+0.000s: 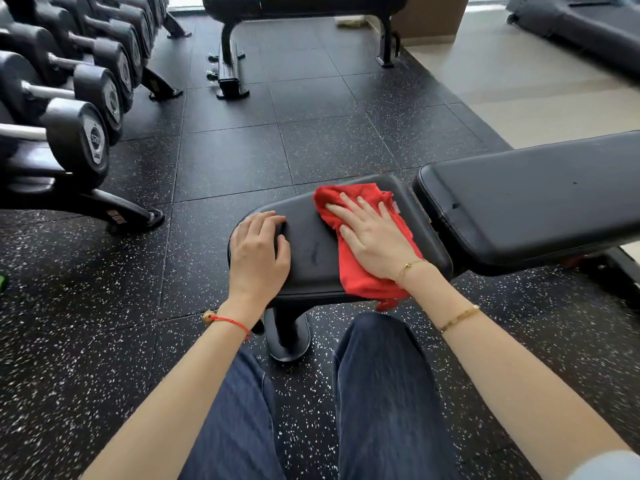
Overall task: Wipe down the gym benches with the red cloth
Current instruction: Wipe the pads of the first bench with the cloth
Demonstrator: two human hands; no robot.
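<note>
Black padded vinyl bench backrest (526, 199): just right of right hand. Black padded seat pad (311, 244): under both hands. Crumpled red cloth (356, 271): on seat, beneath right hand (374, 237), fingers flat, pressing. Left hand (258, 254): fingers curled over seat's left edge.

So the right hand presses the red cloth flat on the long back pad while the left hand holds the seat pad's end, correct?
Not quite. In the head view the right hand presses the red cloth flat on the seat pad, not on the long back pad, which lies bare beside it. The left hand does hold the seat pad's end.
</note>
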